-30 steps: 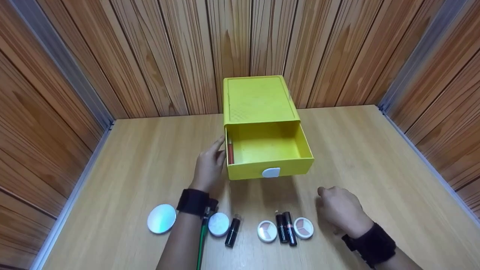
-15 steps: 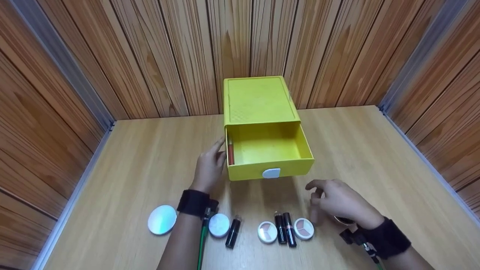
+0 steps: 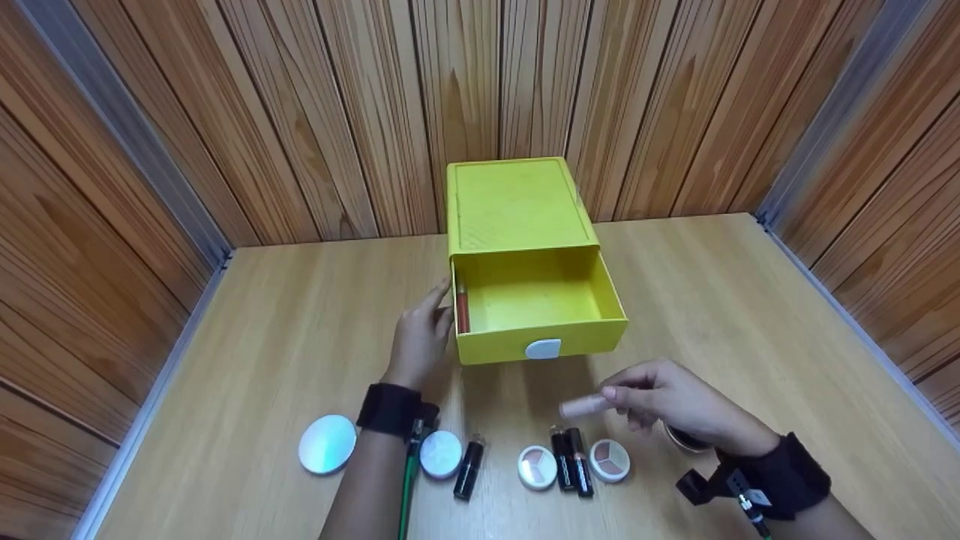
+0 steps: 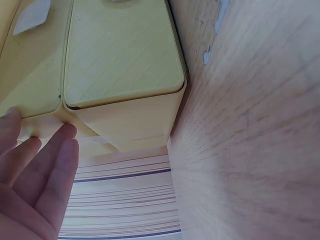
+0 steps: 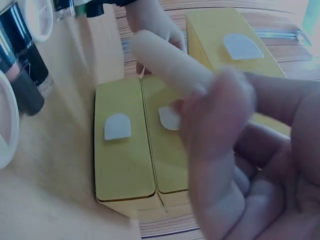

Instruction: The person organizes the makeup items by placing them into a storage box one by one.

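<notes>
My right hand pinches a pale pinkish cosmetic tube between thumb and fingers, above the table in front of the drawer unit. In the right wrist view the tube points up and left from the fingertips. A yellow drawer unit stands near the back wall, its top drawer pulled out. Inside that drawer, a reddish-brown tube lies along the left wall. My left hand rests its extended fingers against the drawer unit's left side; the left wrist view shows these fingertips at the yellow wall.
Along the front lie a shiny round compact, a white round case, a black tube, two three-shade palettes and two more black tubes. A dark round item is partly hidden beneath the right wrist.
The right hand has turned and opened out from a closed pose; the pale tube, hardly visible before, now points left from its fingertips. The left hand keeps its place at the drawer unit.
</notes>
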`<control>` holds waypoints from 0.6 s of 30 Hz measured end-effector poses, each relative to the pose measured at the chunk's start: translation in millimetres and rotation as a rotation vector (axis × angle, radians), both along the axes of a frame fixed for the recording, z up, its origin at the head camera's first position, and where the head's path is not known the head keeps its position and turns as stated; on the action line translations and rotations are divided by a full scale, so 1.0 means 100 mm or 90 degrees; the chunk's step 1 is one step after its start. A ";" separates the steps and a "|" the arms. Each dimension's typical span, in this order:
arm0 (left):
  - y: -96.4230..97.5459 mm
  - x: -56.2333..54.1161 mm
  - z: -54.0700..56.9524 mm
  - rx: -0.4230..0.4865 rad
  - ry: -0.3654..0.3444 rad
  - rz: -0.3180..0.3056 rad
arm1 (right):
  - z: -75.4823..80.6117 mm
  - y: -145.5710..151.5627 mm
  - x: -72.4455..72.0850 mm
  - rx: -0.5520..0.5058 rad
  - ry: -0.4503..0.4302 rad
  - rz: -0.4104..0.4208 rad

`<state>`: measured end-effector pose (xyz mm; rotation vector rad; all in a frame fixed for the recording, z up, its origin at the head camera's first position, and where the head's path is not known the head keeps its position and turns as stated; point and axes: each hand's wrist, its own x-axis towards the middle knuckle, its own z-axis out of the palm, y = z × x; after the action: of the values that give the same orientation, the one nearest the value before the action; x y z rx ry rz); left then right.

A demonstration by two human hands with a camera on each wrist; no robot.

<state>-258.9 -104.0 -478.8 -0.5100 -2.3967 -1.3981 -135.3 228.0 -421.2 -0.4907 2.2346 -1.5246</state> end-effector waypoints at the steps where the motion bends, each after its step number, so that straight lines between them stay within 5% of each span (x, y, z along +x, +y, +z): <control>1: 0.00 -0.01 0.00 -0.003 0.006 0.000 | 0.01 -0.01 0.00 -0.015 0.016 0.002; 11: 0.01 -0.01 0.01 0.001 -0.007 0.004 | 0.45 -0.11 0.06 -0.108 0.170 -0.101; 18: 0.00 -0.01 0.01 -0.003 -0.018 0.009 | 0.80 -0.42 -0.17 -0.172 0.312 -0.194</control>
<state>-259.4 -104.1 -477.8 -0.4776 -2.4223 -1.4026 -152.0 186.4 -341.4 -0.6904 2.5681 -2.0630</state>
